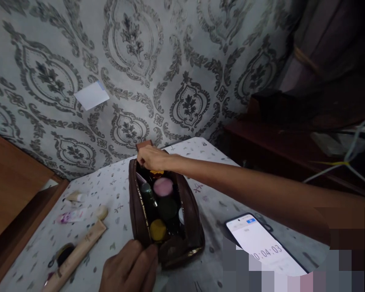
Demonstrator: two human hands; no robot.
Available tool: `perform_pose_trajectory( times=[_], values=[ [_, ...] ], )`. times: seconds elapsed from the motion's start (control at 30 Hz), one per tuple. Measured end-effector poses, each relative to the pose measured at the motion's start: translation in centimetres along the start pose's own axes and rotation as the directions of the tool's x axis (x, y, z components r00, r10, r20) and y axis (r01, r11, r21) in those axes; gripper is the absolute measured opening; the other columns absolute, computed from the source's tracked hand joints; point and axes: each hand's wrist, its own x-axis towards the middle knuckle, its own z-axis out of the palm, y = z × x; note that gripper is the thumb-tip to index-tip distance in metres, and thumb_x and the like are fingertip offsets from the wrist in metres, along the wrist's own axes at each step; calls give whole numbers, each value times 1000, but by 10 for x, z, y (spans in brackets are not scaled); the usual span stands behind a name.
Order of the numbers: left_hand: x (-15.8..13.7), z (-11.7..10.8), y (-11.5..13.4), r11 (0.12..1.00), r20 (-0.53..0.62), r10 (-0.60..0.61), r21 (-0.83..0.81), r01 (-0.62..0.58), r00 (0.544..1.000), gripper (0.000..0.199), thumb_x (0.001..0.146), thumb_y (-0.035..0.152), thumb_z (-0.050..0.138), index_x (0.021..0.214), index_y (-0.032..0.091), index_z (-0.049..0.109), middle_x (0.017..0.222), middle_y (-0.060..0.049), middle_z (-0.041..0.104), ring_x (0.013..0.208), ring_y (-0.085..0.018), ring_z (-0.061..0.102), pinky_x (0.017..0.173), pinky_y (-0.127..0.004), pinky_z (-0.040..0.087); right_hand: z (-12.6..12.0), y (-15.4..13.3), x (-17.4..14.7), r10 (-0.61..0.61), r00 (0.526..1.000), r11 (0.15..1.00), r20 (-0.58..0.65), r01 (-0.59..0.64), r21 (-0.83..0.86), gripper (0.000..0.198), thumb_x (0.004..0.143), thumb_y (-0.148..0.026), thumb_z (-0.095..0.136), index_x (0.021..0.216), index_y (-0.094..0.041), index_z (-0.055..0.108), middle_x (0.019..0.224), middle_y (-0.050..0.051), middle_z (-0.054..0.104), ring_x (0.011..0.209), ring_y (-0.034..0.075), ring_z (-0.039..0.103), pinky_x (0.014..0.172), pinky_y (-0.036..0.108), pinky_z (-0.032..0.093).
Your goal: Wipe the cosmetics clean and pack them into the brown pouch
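A brown zippered toiletry bag [135, 219] lies unzipped on the patterned white cloth, its gold zipper teeth spread apart. Inside it are a round pink item [163, 187], a yellow round item [158, 230], a dark green round item [167, 208] and a clear tube or bottle [148, 194]. My right hand [152, 157] is closed at the far end of the bag, pinching its rim there; the fingertips are partly hidden. At the near left corner, my left hand [130, 265] has curled fingers against the bag's edge, holding it.
A phone [267, 247] showing a timer lies to the right. On the left are a long beige tube or box [79, 255], a pink-and-white tube [71, 215], a small cream tube [74, 197] and a round lid [101, 212]. Patterned wallpaper [158, 81] rises behind; wooden furniture [15, 182] borders the left.
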Motion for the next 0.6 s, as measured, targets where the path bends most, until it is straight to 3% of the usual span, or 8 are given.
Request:
perform_pose_trajectory(
  times=[0.17,0.33,0.6],
  values=[
    [4,-1,5,990,-44,-67,-125,61,997,16,95,13,47,99,18,62,61,2,54,49,-11,54,43,-21,40,-8,1,-2,-47,999,999,-20,47,1,12,70,-3,66,71,-11,75,67,6,70,72,18,65,62,23,42],
    [-5,-4,16,964,-89,-198,-198,177,976,20,101,22,41,109,22,60,72,-2,66,60,-13,64,52,-22,47,-22,-5,-17,6,995,993,-100,6,119,20,76,-3,61,84,-11,77,57,1,65,64,14,63,62,22,42],
    [-35,-26,17,935,45,-217,-279,221,975,20,101,21,40,115,23,54,81,-2,69,71,-14,69,60,-23,51,-13,-25,-55,-26,965,993,-260,56,108,15,81,-11,61,81,-13,76,71,1,70,64,12,60,63,23,38]
  ],
)
